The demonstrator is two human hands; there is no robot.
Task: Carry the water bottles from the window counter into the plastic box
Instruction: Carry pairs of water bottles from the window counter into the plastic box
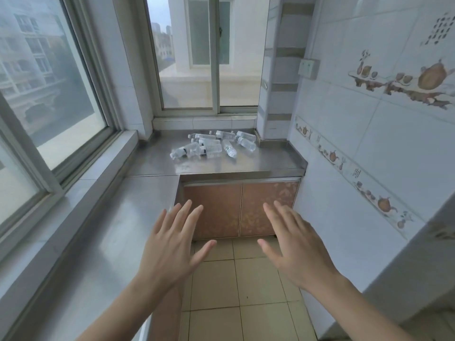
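Reaching forward, left hand (170, 247) and right hand (293, 247) (palms down, splayed).

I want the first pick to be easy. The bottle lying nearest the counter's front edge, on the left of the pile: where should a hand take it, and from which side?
Probably around its clear mid-body, from above and the front. The nearest bottle lies flat on the steel counter, with its front side unobstructed. Both hands are empty and open.
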